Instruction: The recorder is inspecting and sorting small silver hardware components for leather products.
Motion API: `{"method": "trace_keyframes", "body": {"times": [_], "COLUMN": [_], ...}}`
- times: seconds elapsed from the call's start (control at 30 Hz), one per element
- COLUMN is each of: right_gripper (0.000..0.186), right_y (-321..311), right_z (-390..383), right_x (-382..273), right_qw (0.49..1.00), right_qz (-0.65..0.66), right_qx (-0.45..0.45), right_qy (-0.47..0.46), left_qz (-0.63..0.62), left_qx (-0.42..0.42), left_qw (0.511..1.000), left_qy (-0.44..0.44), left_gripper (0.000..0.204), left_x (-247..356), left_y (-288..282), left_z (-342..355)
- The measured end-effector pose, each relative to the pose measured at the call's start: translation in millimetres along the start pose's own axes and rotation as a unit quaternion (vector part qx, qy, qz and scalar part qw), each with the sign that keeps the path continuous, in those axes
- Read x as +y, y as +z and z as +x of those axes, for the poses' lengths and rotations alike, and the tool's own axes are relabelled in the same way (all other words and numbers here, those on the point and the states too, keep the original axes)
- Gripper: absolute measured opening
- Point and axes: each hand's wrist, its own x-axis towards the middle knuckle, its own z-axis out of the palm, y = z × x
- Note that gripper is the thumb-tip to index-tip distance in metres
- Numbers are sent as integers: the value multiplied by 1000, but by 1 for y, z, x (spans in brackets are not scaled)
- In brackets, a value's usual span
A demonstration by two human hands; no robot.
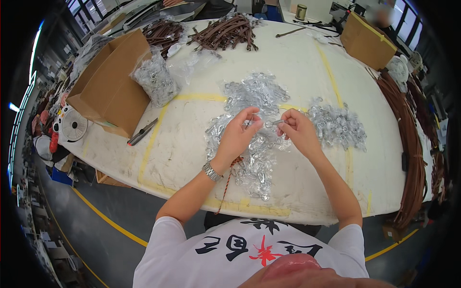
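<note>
My left hand [240,134], with a metal watch on the wrist, has its thumb and fingers closed above the table. Close to its right, my right hand [301,132] is closed in a pinch. Between the fingertips is a small silver metal ring piece [268,124], which both hands appear to grip; its exact kind is too small to tell. Beneath the hands spreads a pile of small clear bags with silver metal rings and clasps [257,163]. A second, smaller pile of bagged metal pieces [338,124] lies right of my right hand.
On the white table [192,129], a cardboard box [113,86] leans at left beside a full plastic bag [156,79] and a utility knife [142,132]. Brown straps [228,32] heap at the back. Another box [367,41] stands back right; long brown strips [408,144] hang along the right edge.
</note>
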Motion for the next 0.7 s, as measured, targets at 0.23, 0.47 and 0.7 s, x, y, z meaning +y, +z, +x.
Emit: {"method": "trace_keyframes", "body": {"times": [0.23,0.47,0.7], "right_gripper": [9,12,16], "right_y": [16,13,6], "right_z": [-50,-47,-48], "right_x": [10,19,13], "right_qw": [966,935,937], "right_qz": [241,334,318], "right_qx": [-40,-50,-41], "right_qy": [87,105,137], "left_qz": [-27,-180,-216], "left_qx": [-174,-72,-258], "left_qw": [984,969,899], "left_qy": [-20,-152,-278], "left_gripper": [18,16,17], "left_x": [-18,-15,-11], "left_y": [0,-2,2], "left_z": [-10,-4,-1]}}
